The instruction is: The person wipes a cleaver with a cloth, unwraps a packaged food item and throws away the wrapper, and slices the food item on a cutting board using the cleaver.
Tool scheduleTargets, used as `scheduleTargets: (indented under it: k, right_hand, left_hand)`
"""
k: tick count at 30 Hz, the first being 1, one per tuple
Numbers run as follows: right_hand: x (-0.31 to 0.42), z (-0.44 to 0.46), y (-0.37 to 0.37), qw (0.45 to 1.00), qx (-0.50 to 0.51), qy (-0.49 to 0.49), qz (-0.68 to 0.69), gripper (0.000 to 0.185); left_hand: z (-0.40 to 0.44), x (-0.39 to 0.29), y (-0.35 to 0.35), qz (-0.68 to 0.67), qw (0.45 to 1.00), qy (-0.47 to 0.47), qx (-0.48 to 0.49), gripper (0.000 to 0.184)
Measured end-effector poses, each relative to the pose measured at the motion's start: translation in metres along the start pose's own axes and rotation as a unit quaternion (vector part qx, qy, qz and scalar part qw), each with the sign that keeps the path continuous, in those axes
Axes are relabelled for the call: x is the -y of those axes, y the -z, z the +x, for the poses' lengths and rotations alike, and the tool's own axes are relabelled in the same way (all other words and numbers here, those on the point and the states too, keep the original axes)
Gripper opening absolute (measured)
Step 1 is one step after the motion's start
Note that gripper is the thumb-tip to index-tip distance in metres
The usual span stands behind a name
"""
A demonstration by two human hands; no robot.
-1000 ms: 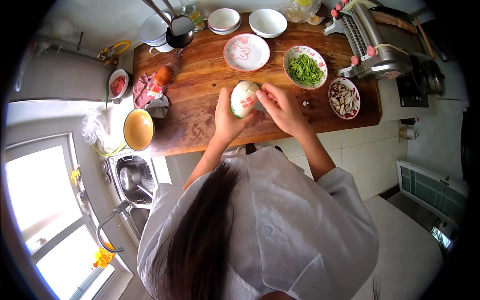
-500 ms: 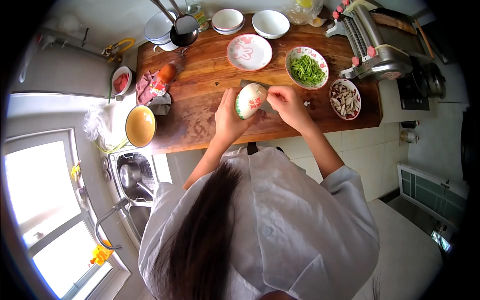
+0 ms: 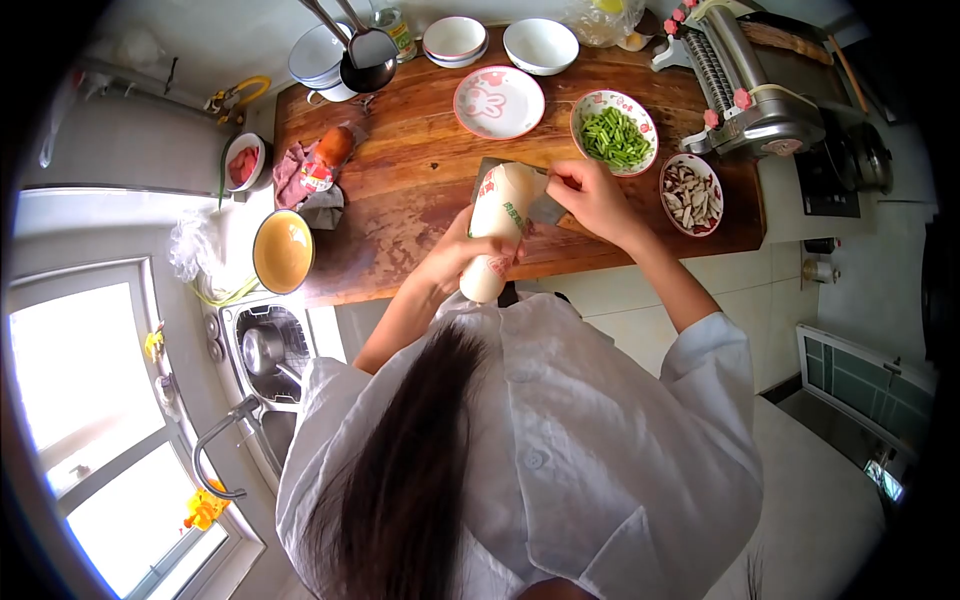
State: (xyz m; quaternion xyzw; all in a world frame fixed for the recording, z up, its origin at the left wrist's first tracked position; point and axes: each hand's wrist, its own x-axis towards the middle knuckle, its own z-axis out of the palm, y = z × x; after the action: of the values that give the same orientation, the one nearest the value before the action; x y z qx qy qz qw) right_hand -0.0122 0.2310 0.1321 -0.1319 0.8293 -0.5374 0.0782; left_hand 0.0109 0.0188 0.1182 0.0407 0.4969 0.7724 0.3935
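My left hand (image 3: 447, 262) is wrapped round a white tube-shaped package (image 3: 497, 222) with red and green print. The tube slants, its lower end close to my shirt and its upper end over the cutting surface. My right hand (image 3: 592, 200) is pinched closed just right of the upper end; whatever its fingertips hold, if anything, is too small to make out. Under the tube and the right fingers lies a cleaver (image 3: 548, 212) with a grey blade, partly hidden. Beyond the right hand stands a bowl of cut green vegetables (image 3: 615, 138).
On the wooden counter (image 3: 400, 190) are a bowl of sliced mushrooms (image 3: 690, 196), a rabbit-pattern plate (image 3: 498, 103), white bowls (image 3: 541, 47) and a cloth (image 3: 292, 178). A yellow bowl (image 3: 282, 252) stands by the sink (image 3: 268, 330). A pasta machine (image 3: 745, 85) is at right.
The tube has turned from end-on to lengthwise, its lower end now toward my body. My left hand has moved lower around it. My right hand has shifted slightly right and up.
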Motion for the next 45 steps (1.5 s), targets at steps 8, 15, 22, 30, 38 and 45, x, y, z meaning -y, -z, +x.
scheduleTargets:
  k: [8, 15, 22, 30, 38, 45]
  right_hand:
    - [0.010, -0.002, -0.002, 0.966, 0.057, -0.092, 0.236, 0.031]
    - [0.014, 0.005, -0.020, 0.959, 0.032, -0.072, 0.273, 0.022]
    - [0.017, 0.010, -0.025, 0.905, -0.008, -0.070, 0.420, 0.020]
    - [0.029, 0.014, -0.034, 0.929, -0.158, 0.017, 0.335, 0.022]
    - [0.039, 0.016, -0.031, 0.903, -0.170, -0.005, 0.395, 0.021]
    - [0.043, 0.011, -0.012, 0.857, -0.171, -0.017, 0.487, 0.022]
  left_hand:
    - [0.006, 0.006, 0.007, -0.139, 0.990, 0.001, 0.029, 0.056]
    - [0.006, 0.000, 0.009, -0.088, 0.996, -0.014, 0.021, 0.065]
    - [0.017, -0.002, 0.007, -0.060, 0.998, -0.021, -0.020, 0.065]
    - [0.035, -0.003, -0.015, 0.124, 0.951, -0.168, -0.228, 0.050]
    - [0.023, -0.016, -0.024, -0.145, 0.981, -0.096, -0.087, 0.050]
    - [0.020, -0.028, -0.028, -0.030, 0.984, -0.115, -0.135, 0.047]
